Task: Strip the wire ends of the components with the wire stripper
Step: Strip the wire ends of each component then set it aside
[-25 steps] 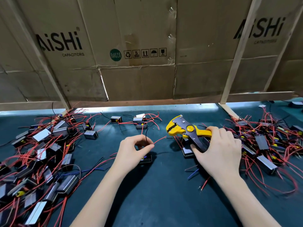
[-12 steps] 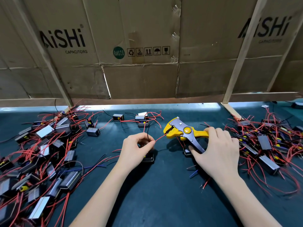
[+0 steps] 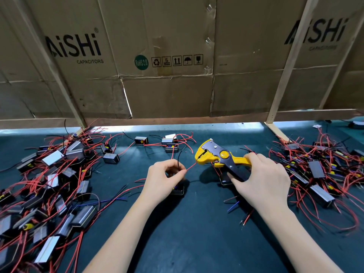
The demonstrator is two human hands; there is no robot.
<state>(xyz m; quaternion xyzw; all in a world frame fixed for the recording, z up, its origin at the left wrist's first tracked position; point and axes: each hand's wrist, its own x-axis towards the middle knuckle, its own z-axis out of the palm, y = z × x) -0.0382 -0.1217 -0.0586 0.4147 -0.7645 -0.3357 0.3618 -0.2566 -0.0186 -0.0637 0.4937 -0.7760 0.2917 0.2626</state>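
Meanwhile left hand (image 3: pixel 164 179) pinches red wire (image 3: pixel 191 166); right hand (image 3: pixel 262 179) grips stripper (image 3: pixel 216 155).

The right hand (image 3: pixel 262 180) brought the wire stripper (image 3: pixel 218 156) leftward toward the left hand (image 3: pixel 163 180) — a second earlier the tool's head stood clear of the red wire (image 3: pixel 191 166). The wire's free end came to sit at the stripper's open mouth — touching it.
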